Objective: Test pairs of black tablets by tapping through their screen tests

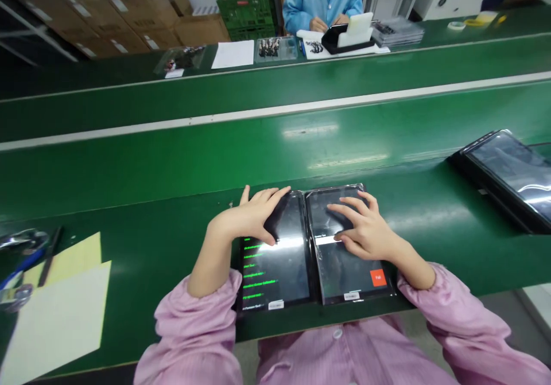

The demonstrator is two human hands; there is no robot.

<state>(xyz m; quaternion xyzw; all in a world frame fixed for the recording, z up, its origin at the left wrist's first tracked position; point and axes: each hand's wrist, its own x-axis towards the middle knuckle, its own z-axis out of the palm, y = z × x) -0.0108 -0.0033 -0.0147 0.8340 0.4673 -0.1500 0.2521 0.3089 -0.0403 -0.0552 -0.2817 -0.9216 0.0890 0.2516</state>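
Two dark tablets lie side by side on the green bench in front of me. The left tablet (284, 276) shows a list of green text lines, and a white label sits at its lower edge. Over its upper part rests my left hand (253, 216), fingers spread and thumb near the screen. On the right tablet (340, 273) there is a red button with white text at the lower right and a pale bar across the middle. My right hand (364, 227) is above that screen, fingers apart, with thumb and index tip near the pale bar. Neither hand grips anything.
At right, a stack of dark tablets (512, 172) lies on the bench. Yellowish paper sheets (64, 304) and a dark pen (50, 256) are at left. Across the green divider, a person in a blue jacket (325, 0) works beside a black tray (348, 43). Green crates (247, 9) stand behind.
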